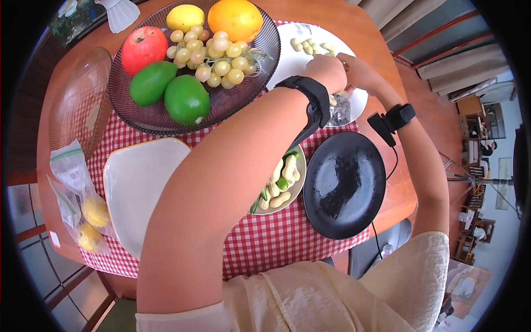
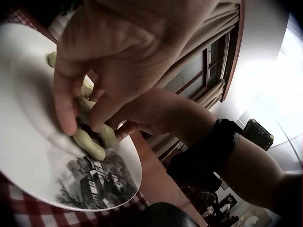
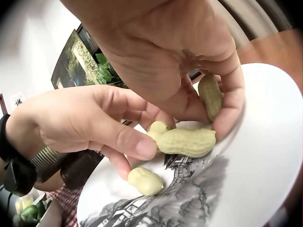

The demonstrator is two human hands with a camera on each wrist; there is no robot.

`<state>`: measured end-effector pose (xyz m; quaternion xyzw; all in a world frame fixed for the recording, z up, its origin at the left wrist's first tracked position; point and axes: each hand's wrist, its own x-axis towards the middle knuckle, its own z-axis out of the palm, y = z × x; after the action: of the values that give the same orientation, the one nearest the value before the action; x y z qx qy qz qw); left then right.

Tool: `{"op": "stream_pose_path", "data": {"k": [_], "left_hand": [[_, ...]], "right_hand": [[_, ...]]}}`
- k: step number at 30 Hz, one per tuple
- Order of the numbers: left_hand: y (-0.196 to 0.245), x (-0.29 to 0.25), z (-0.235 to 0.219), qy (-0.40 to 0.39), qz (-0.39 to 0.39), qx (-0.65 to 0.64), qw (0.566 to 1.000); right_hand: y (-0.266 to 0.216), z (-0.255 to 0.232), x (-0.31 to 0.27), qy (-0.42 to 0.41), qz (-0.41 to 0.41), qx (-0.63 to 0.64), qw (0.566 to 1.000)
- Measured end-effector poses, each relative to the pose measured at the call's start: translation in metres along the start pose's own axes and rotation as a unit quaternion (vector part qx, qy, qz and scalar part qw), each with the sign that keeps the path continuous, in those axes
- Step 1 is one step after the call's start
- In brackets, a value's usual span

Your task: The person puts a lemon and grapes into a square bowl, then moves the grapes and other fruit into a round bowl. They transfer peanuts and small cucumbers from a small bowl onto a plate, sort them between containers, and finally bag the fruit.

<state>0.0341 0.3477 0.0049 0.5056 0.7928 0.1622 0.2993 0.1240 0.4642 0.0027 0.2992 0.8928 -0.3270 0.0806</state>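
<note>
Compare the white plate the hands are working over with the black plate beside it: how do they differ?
The white plate carries a dark printed picture and has peanuts lying on it; the black plate is plain, with nothing on it. Both hands, left hand and right hand, are pinching peanuts over the white plate, while the black plate lies untouched, nearer the person. Both are round and sit on the checked cloth.

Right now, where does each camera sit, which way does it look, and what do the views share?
Head: above the table, looking down; both forearms show.
Left wrist: under the left hand, facing the white plate.
Right wrist: under the right hand, facing the peanuts.
All three share the hands, plate and peanuts.
</note>
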Motion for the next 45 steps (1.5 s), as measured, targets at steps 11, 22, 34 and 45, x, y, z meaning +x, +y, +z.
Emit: {"op": "stream_pose_path", "data": {"k": [11,22,34,45], "left_hand": [[-0.056,-0.171,-0.013,0.212,0.45,0.143,0.856],[-0.089,-0.238,-0.021,-0.041,0.139,0.093,0.985],[-0.098,-0.257,-0.01,0.014,0.096,-0.016,0.995],[-0.104,-0.261,0.0,0.064,0.187,0.126,0.972]], "right_hand": [[-0.048,-0.007,-0.066,-0.03,-0.062,0.087,0.994],[-0.118,0.053,-0.144,-0.192,-0.257,0.092,0.943],[-0.121,0.085,-0.144,-0.103,-0.292,-0.049,0.95],[-0.114,0.092,-0.132,-0.059,-0.3,-0.064,0.95]]}}
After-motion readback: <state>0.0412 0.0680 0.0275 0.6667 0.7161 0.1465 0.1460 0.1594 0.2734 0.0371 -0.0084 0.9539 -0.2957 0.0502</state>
